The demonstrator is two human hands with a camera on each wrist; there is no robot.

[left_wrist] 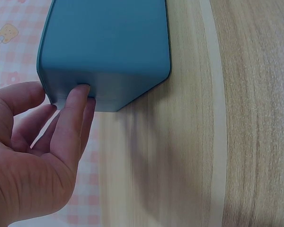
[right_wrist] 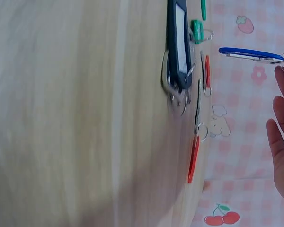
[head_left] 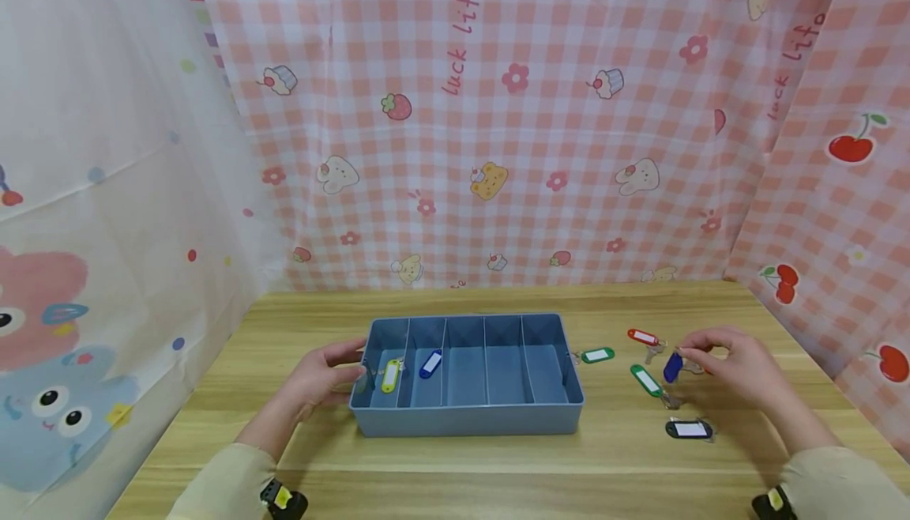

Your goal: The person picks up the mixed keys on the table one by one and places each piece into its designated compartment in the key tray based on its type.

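My left hand [head_left: 323, 374] rests against the left end of a blue-grey divided box [head_left: 469, 419]; in the left wrist view its fingertips [left_wrist: 80, 92] touch the end wall. A yellow key tag [head_left: 390, 376] lies in the leftmost compartment and a blue key tag [head_left: 430, 363] in the second. At the right, my right hand [head_left: 739, 362] pinches another blue key tag [head_left: 672, 367] by its ring end. That tag hangs above the table in the head view; the right wrist view shows it edge-on, apart from the tabletop.
Around the right hand lie a red key tag [head_left: 643, 337], a green key tag [head_left: 646, 380] and a black key tag [head_left: 689, 429]. Another green key tag [head_left: 597, 355] sits beside the box. A second red tag [right_wrist: 193, 160] lies under the right hand. Patterned cloth [head_left: 498, 148] hangs behind the table.
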